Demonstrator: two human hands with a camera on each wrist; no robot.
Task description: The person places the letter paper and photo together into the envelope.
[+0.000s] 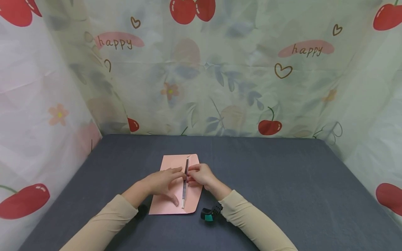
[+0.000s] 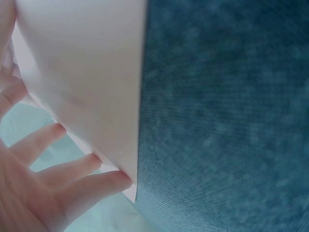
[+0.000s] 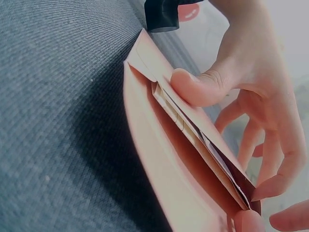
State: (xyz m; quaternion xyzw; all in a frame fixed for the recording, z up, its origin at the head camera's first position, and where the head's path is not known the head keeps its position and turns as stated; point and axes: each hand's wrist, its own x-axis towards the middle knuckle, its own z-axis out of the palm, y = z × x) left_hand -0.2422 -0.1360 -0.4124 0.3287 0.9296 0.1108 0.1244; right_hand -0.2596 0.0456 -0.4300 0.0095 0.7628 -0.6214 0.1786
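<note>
A pink envelope [image 1: 171, 162] lies flat on the dark table, its flap side at the right. Along its opening runs a narrow dark strip [image 1: 184, 190] with a pale lower end. In the right wrist view, thin folded paper layers [image 3: 186, 128] show inside the gaping opening. My left hand [image 1: 163, 181] rests spread over the envelope, thumb low and index fingertip at the opening. Spread fingers of this left hand [image 2: 43, 188] touch the envelope in the left wrist view. My right hand [image 1: 204, 176], fingers bent, pinches at the opening's edge, where its fingertips are partly hidden.
The table [image 1: 267, 191] has a dark cloth-like surface. A black wrist strap with a green patch [image 1: 208, 217] is at the right wrist, just beside the envelope's lower right corner. Cherry-printed curtains [image 1: 232, 66] stand behind and at both sides.
</note>
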